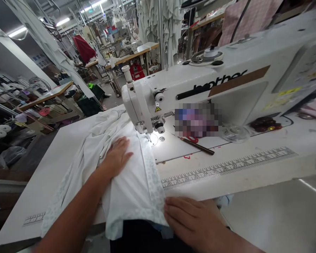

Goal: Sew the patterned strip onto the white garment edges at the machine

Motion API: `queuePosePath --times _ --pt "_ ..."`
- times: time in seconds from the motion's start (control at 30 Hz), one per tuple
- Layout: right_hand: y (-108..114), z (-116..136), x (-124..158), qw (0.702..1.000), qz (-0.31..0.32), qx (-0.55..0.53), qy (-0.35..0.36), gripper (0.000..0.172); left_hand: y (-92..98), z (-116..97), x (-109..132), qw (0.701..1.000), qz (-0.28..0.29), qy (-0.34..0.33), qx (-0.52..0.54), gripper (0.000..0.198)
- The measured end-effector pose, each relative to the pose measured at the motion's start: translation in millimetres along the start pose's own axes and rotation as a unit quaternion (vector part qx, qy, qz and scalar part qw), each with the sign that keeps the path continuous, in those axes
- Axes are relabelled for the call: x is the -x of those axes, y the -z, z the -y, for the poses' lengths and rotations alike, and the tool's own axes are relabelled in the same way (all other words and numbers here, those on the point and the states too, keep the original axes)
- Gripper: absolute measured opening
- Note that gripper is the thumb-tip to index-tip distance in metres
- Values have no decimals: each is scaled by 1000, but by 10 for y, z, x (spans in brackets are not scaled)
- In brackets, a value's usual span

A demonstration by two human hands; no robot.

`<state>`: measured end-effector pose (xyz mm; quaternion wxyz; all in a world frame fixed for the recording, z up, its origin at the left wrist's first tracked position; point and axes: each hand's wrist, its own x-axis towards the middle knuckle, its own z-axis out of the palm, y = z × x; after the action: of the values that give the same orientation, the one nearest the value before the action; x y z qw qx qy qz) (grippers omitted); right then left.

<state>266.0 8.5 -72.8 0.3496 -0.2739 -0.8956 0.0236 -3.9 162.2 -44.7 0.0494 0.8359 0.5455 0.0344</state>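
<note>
One white cloth (130, 182) lies on the counter (50, 168), its edge meeting the glare-washed foot of the sewing machine (171, 84). A pixelated patch (197, 119) masks something behind. The left hand (118, 157) rests flat, grip wide; the right hand (188, 216) touches the border, thumb hidden, so I cannot tell its grip.

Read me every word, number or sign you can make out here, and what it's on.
"brother": sewing machine, partly covered by a brown strip.
"20" through "28": ruler scale along the table's front; higher numbers are fainter.
Yellow warning triangle: machine head; its symbol is unclear.
Unreadable: yellow label on the machine, left-hand scale, blue wall characters.
</note>
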Motion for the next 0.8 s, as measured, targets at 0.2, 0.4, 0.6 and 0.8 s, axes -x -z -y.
queuePosePath --times 0.2,0.4,0.6,0.8 --pt "-46 40 9 999 -18 22 -18 31 6 -74 19 996 -82 30 -25 40" --pt "89 -35 54 998 1 61 3 37 -112 -973 353 973 -125 -177 80 31" --pt "22 -104 128 998 -5 58 5 35 -126 -996 460 962 -78 -252 74 34" --pt "88 -224 -6 999 31 36 1 37 -132 -868 285 958 -84 -264 73 33"
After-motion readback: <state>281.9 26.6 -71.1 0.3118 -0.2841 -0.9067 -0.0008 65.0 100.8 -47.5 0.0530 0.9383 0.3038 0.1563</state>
